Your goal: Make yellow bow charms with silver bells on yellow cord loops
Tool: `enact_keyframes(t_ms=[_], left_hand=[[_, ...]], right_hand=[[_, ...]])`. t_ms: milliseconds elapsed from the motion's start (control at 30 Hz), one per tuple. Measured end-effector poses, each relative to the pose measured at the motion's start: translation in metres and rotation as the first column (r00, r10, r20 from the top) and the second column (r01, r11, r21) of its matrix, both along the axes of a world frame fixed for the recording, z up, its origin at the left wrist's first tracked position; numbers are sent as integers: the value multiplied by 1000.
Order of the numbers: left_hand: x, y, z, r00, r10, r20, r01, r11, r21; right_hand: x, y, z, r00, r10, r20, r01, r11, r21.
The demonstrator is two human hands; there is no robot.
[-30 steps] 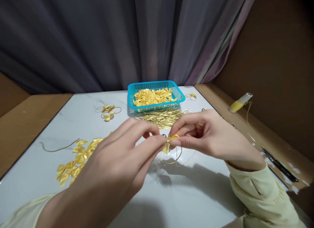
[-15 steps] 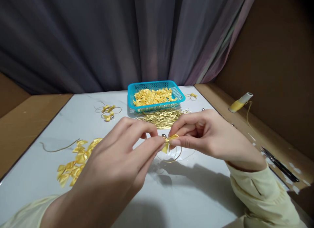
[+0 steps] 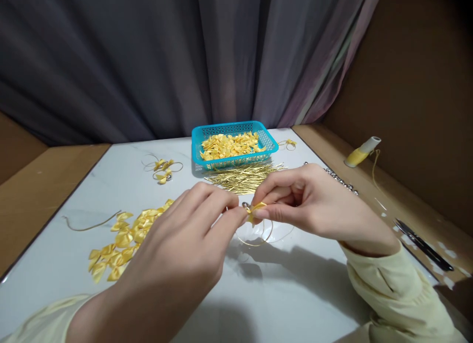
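Note:
Between my hands is a small yellow ribbon bow (image 3: 251, 217) with a silver bell (image 3: 246, 205) at its middle. A thin gold cord (image 3: 264, 238) hangs from it in a loop. My left hand (image 3: 195, 234) pinches the left edge of the bow, its fingertips beside the bell and partly hiding it. My right hand (image 3: 299, 205) pinches the bow's right side between thumb and forefinger, the other fingers curled in. Both hands hold the bow above the white table (image 3: 295, 303).
A blue basket (image 3: 236, 164) of yellow bows stands behind gold wire ties (image 3: 240, 179). Loose bows (image 3: 121, 234) lie left, near bows with bells (image 3: 162, 170). At right are silver bells (image 3: 342, 180), a yellow thread spool (image 3: 360, 154) and black-handled tweezers or snips (image 3: 424, 247).
My left hand has shifted slightly left and down, uncovering more loose bows. The bow has turned a little in my fingers, and less of its lower loop shows.

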State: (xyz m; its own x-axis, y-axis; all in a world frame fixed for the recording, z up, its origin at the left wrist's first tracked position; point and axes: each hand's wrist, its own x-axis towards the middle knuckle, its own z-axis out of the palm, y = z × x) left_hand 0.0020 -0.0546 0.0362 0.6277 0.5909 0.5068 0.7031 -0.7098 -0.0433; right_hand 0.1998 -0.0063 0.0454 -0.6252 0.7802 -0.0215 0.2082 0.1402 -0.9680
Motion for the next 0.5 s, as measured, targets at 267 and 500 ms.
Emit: enact_keyframes(t_ms=[267, 500], left_hand=[[1, 2, 1, 971, 124, 204, -80, 974, -211], [-1, 5, 3, 956, 164, 245, -52, 911, -409]], right_hand=[[-1, -2, -1, 1000, -18, 7, 18, 997, 73], [-2, -2, 0, 999, -33, 5, 33, 995, 96]])
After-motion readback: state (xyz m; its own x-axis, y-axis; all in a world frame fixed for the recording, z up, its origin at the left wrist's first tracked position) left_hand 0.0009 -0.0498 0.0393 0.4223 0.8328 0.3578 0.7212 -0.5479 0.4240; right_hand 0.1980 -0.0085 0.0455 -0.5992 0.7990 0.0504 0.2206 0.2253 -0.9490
